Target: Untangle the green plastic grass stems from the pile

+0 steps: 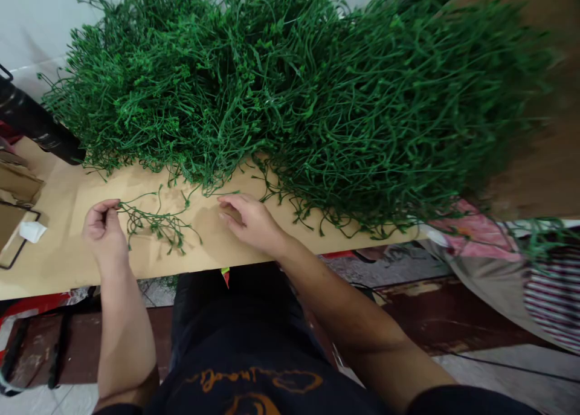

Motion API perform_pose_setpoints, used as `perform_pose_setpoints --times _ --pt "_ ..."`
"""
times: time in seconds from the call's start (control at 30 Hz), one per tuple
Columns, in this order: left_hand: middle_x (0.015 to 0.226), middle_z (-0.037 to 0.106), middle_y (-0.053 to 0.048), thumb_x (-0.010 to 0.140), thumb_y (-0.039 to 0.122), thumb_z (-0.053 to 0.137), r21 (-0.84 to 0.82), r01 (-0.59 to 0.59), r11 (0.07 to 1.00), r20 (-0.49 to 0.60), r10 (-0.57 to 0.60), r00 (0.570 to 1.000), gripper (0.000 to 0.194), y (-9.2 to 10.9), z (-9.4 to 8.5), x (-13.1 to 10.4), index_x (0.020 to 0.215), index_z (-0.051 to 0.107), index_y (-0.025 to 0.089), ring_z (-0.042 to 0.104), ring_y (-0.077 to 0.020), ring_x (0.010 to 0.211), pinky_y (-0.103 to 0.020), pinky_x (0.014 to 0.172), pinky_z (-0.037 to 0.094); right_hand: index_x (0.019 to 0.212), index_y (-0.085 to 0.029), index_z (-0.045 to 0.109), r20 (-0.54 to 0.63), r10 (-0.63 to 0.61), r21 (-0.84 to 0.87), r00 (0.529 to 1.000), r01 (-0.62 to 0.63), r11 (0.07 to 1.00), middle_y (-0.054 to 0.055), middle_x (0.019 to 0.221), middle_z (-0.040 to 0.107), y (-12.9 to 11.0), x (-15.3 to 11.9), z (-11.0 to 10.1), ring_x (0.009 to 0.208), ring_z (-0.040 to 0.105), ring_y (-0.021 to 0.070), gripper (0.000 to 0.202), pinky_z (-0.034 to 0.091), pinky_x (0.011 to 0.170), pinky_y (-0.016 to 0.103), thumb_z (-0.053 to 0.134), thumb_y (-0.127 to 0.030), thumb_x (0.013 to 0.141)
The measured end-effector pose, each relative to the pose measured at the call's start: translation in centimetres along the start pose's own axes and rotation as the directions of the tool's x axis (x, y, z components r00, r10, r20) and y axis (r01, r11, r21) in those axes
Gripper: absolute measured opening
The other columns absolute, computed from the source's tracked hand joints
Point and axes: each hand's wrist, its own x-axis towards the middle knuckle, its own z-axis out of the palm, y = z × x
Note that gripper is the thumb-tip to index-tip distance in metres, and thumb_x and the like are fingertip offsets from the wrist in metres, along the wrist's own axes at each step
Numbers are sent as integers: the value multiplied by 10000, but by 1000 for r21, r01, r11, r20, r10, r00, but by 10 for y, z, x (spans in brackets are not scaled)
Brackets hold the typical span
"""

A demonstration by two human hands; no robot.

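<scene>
Your left hand [103, 225] pinches one end of a small, branching sprig of thin, green, plastic-looking stems [158, 220], which spreads over the tan, smooth-surfaced worktop [63, 264] between your hands. Your right hand [251, 221] is loosely curled, thumb and fingers parted (a green stem tip [231, 193] shows right beside them). Beyond both hands lies a large, tangled heap of similar green stems [272, 89].

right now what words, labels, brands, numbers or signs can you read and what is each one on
Nothing can be read for certain.
Dark shirt: orange script lettering, too distorted to quote.
Black cylinder: any markings are too small and blurred to read.
No other text can be made out.
</scene>
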Motion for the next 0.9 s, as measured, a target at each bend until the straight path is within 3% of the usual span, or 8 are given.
perform_pose_setpoints --times 0.1,0.2,0.3,0.37,0.43,0.5,0.67,0.9 --pt "863 638 -4 792 158 487 265 -72 961 110 44 993 205 -2 -22 19 863 671 215 585 -191 903 -384 894 415 1105 -112 573 32 13 -38 999 -11 999 131 1020 624 0 3 -3 966 572 227 324 482 884 413 500 -237 816" --pt "1020 632 -65 794 185 525 536 -206 818 114 172 979 209 7 -24 17 920 688 218 538 -274 1075 -467 991 345 1140 -114 557 56 3 -66 998 1 998 136 1030 603 -1 5 -5 979 555 234 356 481 881 419 503 -241 812" --pt "1118 611 -120 796 188 527 577 -381 722 178 345 922 228 27 -1 -9 967 678 179 540 -289 1089 -492 980 353 1100 -128 561 75 5 -33 997 -2 999 127 1016 584 -5 6 -7 896 562 201 309 501 801 378 493 -240 820" --pt "1087 631 -101 805 201 521 481 -541 690 385 388 837 231 40 22 -31 986 664 188 559 -263 1061 -467 958 373 1025 -126 571 77 16 2 997 -16 1000 115 973 575 -7 6 -9 813 559 170 245 502 737 336 476 -242 831" --pt "1138 619 -89 822 237 509 430 -618 659 571 332 751 262 47 43 -49 1049 640 215 541 -269 1087 -483 982 337 951 -127 569 47 8 19 999 -9 1000 99 912 567 -9 6 -13 767 547 152 195 493 712 312 459 -245 840" --pt "1203 583 -124 822 274 512 419 -621 663 667 239 706 351 48 59 -58 1153 593 191 518 -290 1121 -485 997 328 898 -132 558 -22 -18 17 1000 18 1000 92 869 559 -9 6 -18 786 540 158 171 486 732 315 444 -250 849" --pt "1215 560 -176 813 287 509 495 -539 682 695 61 717 449 28 68 -51 1236 537 138 497 -330 1149 -489 987 353 969 -150 547 -161 -35 -36 986 30 999 108 963 564 -3 9 -30 953 513 216 192 452 866 392 457 -259 839" --pt "881 670 -66 817 293 507 403 -542 738 729 99 677 210 9 50 -38 902 679 207 602 -235 871 -370 829 439 1165 -171 532 -59 -64 -127 996 56 990 126 1104 528 -2 16 -25 1061 449 274 354 402 944 483 493 -254 823"
